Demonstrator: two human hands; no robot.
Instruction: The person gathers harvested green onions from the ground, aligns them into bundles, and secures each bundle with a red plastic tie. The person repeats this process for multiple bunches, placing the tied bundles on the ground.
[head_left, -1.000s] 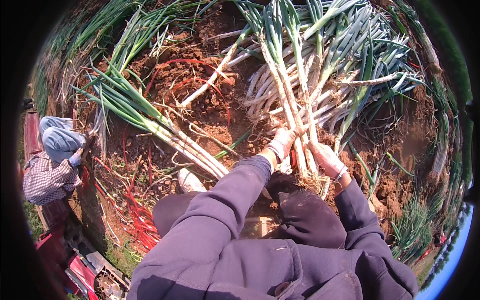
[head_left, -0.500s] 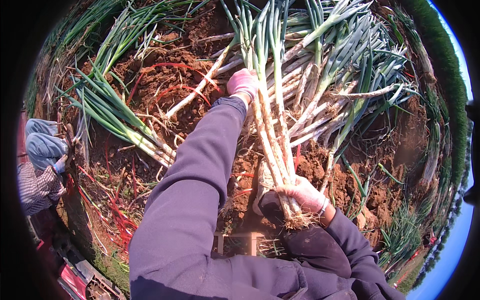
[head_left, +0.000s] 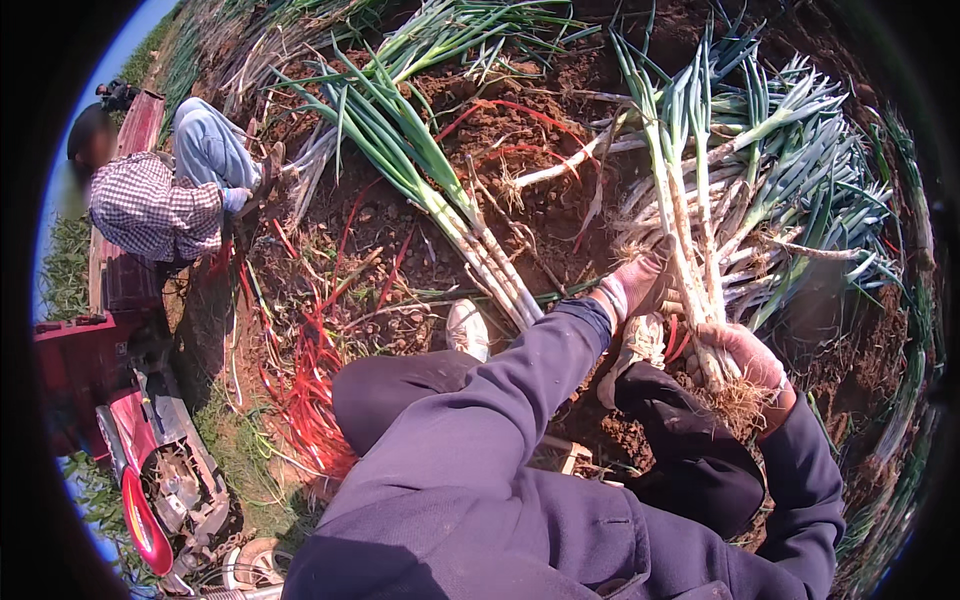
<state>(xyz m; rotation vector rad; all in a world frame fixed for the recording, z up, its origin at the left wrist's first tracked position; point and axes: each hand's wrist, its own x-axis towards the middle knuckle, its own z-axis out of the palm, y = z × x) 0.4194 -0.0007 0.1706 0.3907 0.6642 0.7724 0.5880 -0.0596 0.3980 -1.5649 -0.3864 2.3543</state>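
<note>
My right hand [head_left: 745, 355] is closed around the lower white stalks of a small bunch of long green onions [head_left: 690, 240], just above their shaggy roots [head_left: 738, 400]. The bunch stands with its green leaves pointing away from me. My left hand [head_left: 632, 287] is at the left side of the same stalks, higher than the right one. Its fingers look curled, and what they pinch is partly hidden by the hand. Both hands wear pale pinkish gloves. Behind the bunch lies a big heap of green onions [head_left: 790, 215].
Another green onion bunch [head_left: 440, 205] lies to the left on brown soil. Tangled red strips [head_left: 315, 400] are heaped near my knee. A person in a checked shirt [head_left: 155, 205] sits at the far left beside a red vehicle [head_left: 80, 365]. My light shoe [head_left: 467, 330] rests on the ground.
The view has swung left, bringing the person and red vehicle further in. My left hand has come down the stalks toward my right hand, which keeps its hold near the roots.
</note>
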